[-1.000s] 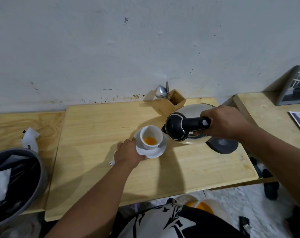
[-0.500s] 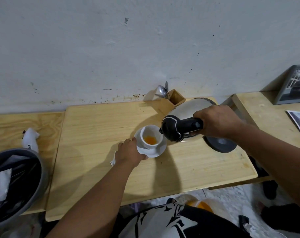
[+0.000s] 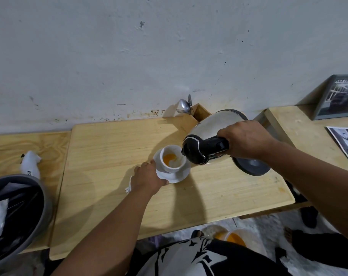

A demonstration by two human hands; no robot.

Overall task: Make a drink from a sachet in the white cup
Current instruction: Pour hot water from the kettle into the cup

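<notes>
Both forearms bare, no sleeves visible to frame edge. Left hand and right hand: no gloves, rings, watch or wristbands seen. Torso garment at bottom of frame: white fabric w/ bold black angular print; darker black section to right side. Legs, feet not identifiable.

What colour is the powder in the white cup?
Orange powder in the white cup, seen in the head view.

L forearm extended fwd, left hand palm-down w/ fingers curled shut in a pinch, while R forearm angles inward from the right, right hand fisted, knuckles up.
</notes>
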